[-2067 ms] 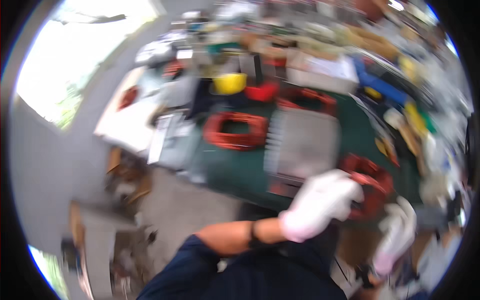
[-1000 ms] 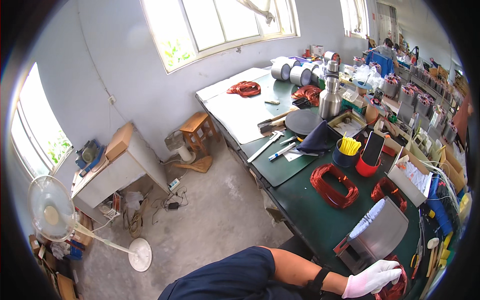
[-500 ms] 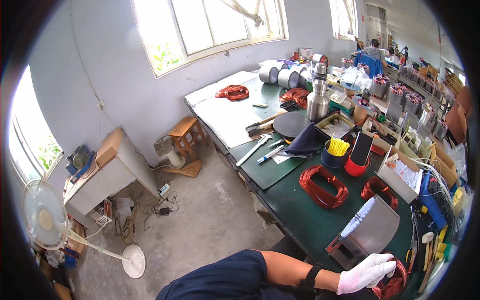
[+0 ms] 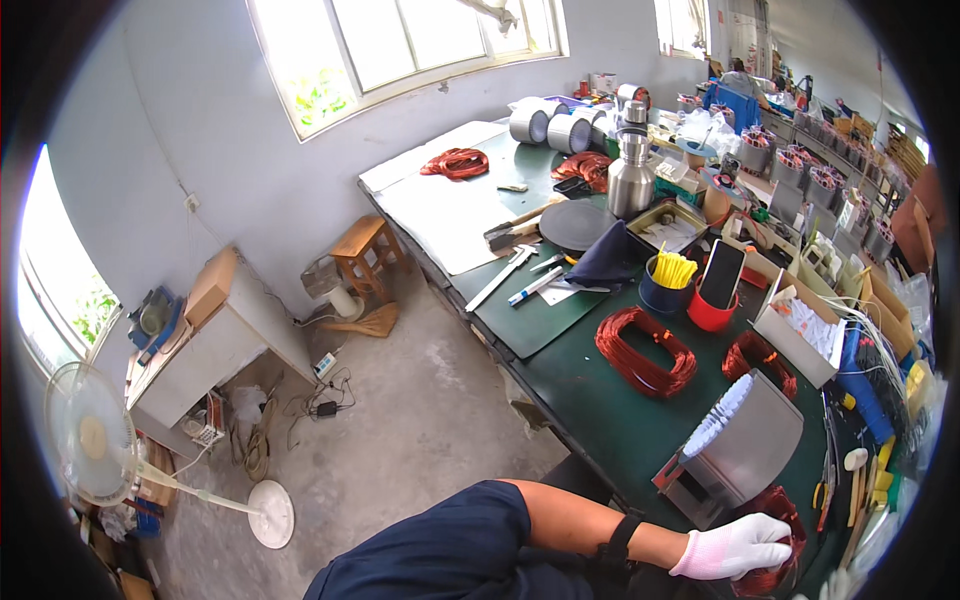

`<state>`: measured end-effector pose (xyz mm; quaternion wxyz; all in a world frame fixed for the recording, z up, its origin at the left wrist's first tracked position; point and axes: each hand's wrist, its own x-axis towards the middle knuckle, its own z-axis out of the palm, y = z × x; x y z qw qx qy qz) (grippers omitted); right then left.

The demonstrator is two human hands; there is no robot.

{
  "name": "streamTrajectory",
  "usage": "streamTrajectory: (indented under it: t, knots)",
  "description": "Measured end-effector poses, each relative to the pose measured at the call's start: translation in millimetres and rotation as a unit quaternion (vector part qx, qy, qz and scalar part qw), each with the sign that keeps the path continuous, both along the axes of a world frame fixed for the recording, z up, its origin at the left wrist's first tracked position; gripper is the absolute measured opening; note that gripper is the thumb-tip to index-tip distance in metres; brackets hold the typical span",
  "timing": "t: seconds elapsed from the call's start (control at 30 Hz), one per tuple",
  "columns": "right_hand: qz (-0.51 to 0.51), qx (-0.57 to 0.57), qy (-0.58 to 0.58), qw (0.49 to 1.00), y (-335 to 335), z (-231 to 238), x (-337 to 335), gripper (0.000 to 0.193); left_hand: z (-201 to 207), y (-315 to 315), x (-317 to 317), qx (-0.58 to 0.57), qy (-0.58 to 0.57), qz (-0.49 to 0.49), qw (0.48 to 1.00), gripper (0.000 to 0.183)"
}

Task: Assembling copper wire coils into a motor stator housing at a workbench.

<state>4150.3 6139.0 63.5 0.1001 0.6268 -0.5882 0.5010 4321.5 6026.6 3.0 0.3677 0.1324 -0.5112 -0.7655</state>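
My left hand [image 4: 738, 547], in a white glove, is closed on a coil of red-brown copper wire [image 4: 778, 575] at the table's near right edge. Its fingertips bend over the wire. Blurred white glove fingertips [image 4: 832, 584], seemingly of my right hand, show at the lower edge beside the coil; the rest of that hand is out of view. Just beyond my left hand, a grey metal stator core [image 4: 757, 445] with a white fringed lining lies tilted on its side. Behind it lie a large copper wire coil [image 4: 645, 352] and a smaller one [image 4: 757, 363].
A blue cup of yellow strips [image 4: 665, 293] and a red cup holding a phone [image 4: 720, 275] stand farther back. A steel bottle [image 4: 632, 175], a caliper [image 4: 501, 278] and a hammer [image 4: 520, 230] lie beyond. White-filled boxes [image 4: 800, 330] and hand tools line the right side.
My left hand has lowered slightly over the copper wire coil. White glove fingertips have come in at the lower right edge. The whole view has shifted a little.
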Motion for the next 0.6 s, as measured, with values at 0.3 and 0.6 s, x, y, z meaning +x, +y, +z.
streamTrajectory:
  t: [0.3,0.6]
  knots:
    - [0.121,0.095,0.13,0.979,-25.1,-5.4,29.4,0.021,-6.5,5.5,13.7,-0.318,-0.123,0.135,0.93,0.015]
    - [0.193,0.404,-0.24,0.862,-9.0,3.8,10.4,0.02,-17.8,7.0,28.9,-0.491,-0.374,0.19,0.764,0.019]
